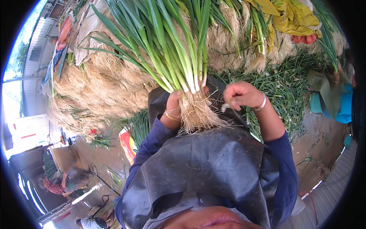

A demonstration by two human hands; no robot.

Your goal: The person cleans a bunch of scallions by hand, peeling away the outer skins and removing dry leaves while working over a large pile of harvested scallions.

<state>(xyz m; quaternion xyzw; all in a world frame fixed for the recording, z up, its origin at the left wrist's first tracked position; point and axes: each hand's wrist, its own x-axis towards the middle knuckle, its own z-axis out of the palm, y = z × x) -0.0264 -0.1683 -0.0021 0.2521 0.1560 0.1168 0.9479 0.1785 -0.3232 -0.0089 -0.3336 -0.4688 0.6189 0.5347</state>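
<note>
My left hand (173, 104) grips a bunch of green garlic or young leeks (171, 63) near the base of the white stems. The long flat leaves point away from me, and the shaggy pale roots (198, 114) hang towards my lap. To the right of the roots, apart from the bunch, my right hand (243, 96) is curled with thumb and fingertips together. A small pale scrap (225, 107) shows at its fingertips; it is too blurred to name surely. Beneath the roots, a dark waterproof apron (211, 160) covers my chest and lap.
A large heap of rooted plants (100, 83) rises ahead and left, with yellow sheeting (297, 14) at its upper right. Green leaf trimmings (283, 94) cover the floor to my right. People work at the lower left (54, 184) and right edge (337, 77).
</note>
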